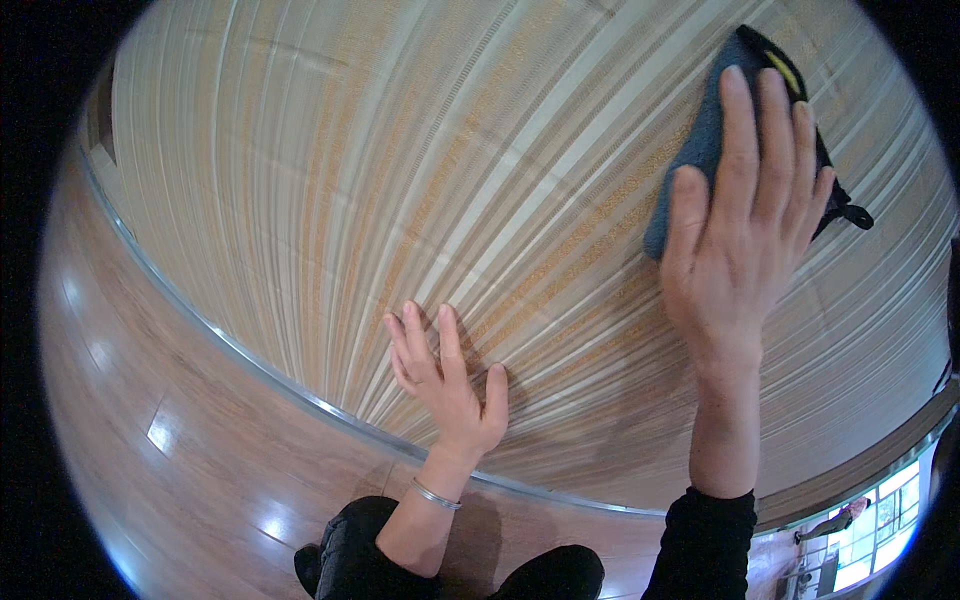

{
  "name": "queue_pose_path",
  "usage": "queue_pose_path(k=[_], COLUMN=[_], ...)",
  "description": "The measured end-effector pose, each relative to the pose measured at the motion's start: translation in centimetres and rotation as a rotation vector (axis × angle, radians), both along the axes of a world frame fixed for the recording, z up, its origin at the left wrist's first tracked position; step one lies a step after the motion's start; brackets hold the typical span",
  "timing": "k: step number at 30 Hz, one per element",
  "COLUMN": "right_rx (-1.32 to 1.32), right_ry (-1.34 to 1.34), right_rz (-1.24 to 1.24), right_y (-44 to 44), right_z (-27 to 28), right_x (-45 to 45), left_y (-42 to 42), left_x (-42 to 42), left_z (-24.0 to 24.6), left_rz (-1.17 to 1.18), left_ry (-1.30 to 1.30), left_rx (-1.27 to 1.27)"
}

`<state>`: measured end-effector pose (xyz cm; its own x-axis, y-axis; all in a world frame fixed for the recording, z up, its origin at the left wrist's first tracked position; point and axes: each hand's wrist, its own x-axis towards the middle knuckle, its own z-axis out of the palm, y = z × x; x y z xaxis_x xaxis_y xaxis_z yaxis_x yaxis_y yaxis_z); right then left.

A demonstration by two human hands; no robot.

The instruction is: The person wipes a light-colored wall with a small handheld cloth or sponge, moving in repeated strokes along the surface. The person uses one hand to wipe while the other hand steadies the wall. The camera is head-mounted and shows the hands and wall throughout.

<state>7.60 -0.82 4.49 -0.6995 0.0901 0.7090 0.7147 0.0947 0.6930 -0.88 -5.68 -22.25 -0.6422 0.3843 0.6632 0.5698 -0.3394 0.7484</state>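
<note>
My right hand (739, 232) lies flat over a blue cleaning pad (703, 142) with a black edge, a yellow patch and a black hanging loop. It holds the pad against a striped wall covering (480, 172) in beige, white and gold. Part of the pad is hidden beneath the palm and fingers. Lower and to the left, my left hand (446, 386) has its fingers spread at the same striped surface, holding nothing. Whether its fingertips touch the surface is hard to tell. A thin bangle (436, 496) circles my left wrist.
A shiny metal strip (322, 409) borders the striped surface along the glossy wood-look floor (187, 465). My knees in dark trousers (555, 574) show at the bottom. Far off at lower right, a person (836, 521) stands near bright windows (877, 529).
</note>
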Motion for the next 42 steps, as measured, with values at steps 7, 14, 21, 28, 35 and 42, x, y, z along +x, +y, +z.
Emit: queue_pose_path(k=[7, 14, 21, 28, 35, 42], right_rx=[-0.264, -0.452, -0.162, -0.157, -0.070, -0.145], right_ry=[-0.655, -0.663, -0.609, -0.577, -0.548, -0.524], right_rz=[0.089, 0.217, 0.161, 0.284, 0.334, 0.250], right_y=[-0.2, 0.7, 0.3, 0.9, 0.9, -2.4], right_z=[-9.4, -6.7, -6.1, -8.0, -8.4, -11.0], right_x=[1.0, 0.3, -2.8, -2.9, -3.0, -3.9], left_y=[0.5, 0.5, 0.5, 0.5, -1.5, -1.2], left_x=[-0.5, -0.8, -1.1, -1.2, -3.6, -3.4], left_z=[-0.5, -0.4, -0.3, -0.7, 0.4, 1.1], left_rz=[0.008, 0.003, 0.004, -0.127, -0.038, -0.054], left_ry=[0.011, -0.083, -0.043, -0.512, -0.068, -0.115], left_rx=[0.006, -0.040, 0.069, 0.365, 0.149, 0.133])
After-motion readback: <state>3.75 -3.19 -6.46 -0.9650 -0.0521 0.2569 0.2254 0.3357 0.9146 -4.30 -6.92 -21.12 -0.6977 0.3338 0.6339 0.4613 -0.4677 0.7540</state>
